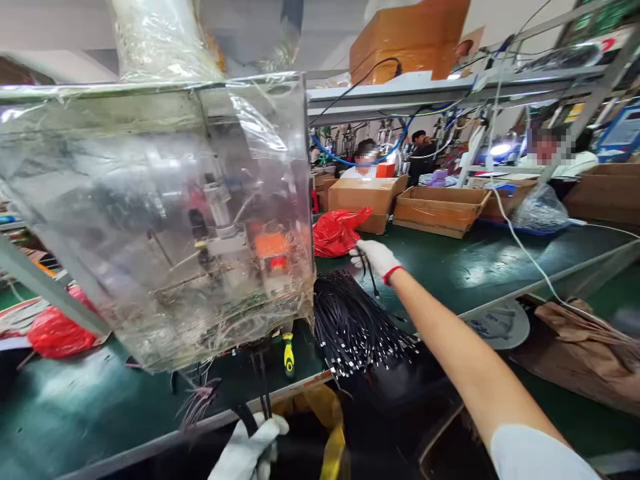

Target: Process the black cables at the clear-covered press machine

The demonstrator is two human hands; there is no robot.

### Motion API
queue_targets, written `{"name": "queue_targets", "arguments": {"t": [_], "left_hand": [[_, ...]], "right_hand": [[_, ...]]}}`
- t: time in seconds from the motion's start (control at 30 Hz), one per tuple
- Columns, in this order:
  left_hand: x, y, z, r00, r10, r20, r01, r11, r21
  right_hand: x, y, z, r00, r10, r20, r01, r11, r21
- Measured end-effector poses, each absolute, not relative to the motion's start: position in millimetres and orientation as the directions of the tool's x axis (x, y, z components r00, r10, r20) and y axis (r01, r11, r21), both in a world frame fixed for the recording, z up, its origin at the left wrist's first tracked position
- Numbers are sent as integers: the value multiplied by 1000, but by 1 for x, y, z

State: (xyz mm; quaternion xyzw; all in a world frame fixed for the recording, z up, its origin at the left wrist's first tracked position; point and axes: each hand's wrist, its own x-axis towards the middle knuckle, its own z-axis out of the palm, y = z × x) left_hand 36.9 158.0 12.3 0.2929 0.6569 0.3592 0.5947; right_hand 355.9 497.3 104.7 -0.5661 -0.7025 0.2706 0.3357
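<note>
My right hand (373, 260), in a white glove with a red cuff, is closed on a short black cable (373, 277) that hangs down from its fingers. Below it lies a big pile of black cables (355, 320) with silvery ends fanned toward the bench's front edge. At the bottom, my gloved left hand (253, 443) grips black cables (263, 387) that run up under a clear plastic machine cover (165, 220). Machine parts behind the cover look hazy. A yellow-and-black screwdriver (289, 357) stands by the cover's lower edge.
Red plastic bags lie behind the pile (340, 230) and at far left (63, 327). Cardboard boxes (440, 207) line the green bench (450, 263). A metal shelf (400, 93) spans overhead. Several people sit beyond. A white cord (520, 240) hangs at right.
</note>
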Motion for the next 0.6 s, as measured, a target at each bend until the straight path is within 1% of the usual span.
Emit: {"name": "queue_targets", "arguments": {"t": [0.03, 0.07, 0.1, 0.13, 0.17, 0.23, 0.3, 0.43, 0.47, 0.53, 0.57, 0.6], "left_hand": [[37, 156, 12, -109, 827, -552, -31, 552, 833], [38, 153, 10, -95, 842, -531, -27, 531, 847], [38, 151, 7, -87, 856, -509, -39, 508, 861], [38, 148, 4, -92, 868, -487, -72, 482, 873], [39, 146, 1, -101, 879, -466, -116, 455, 883], [43, 141, -3, -136, 894, -427, -199, 398, 896], [49, 137, -1, -177, 897, -405, -254, 356, 899], [59, 120, 10, -198, 894, -401, -303, 333, 893], [60, 111, 10, -185, 888, -420, -297, 357, 886], [60, 87, 2, -148, 852, -502, -285, 450, 846], [59, 73, -5, -121, 815, -566, -290, 517, 806], [57, 59, -14, -118, 775, -621, -340, 556, 758]], "right_hand": [[356, 493, 119, -125, 977, 173, 439, 211, -874], [354, 485, 132, -119, 978, 173, 228, 197, -954], [351, 474, 144, -122, 978, 170, 23, 174, -985], [346, 458, 154, -130, 977, 170, -135, 152, -979], [341, 438, 162, -147, 974, 175, -220, 141, -965], [327, 390, 170, -154, 970, 190, -305, 136, -943], [310, 336, 167, -184, 968, 168, -353, 94, -931], [264, 246, 138, -311, 950, 3, -431, -139, -892], [251, 231, 127, -353, 935, -36, -448, -203, -871], [223, 207, 99, -436, 894, -108, -466, -327, -822], [209, 198, 83, -477, 867, -144, -463, -387, -798], [196, 190, 65, -509, 842, -179, -454, -440, -775]]}}
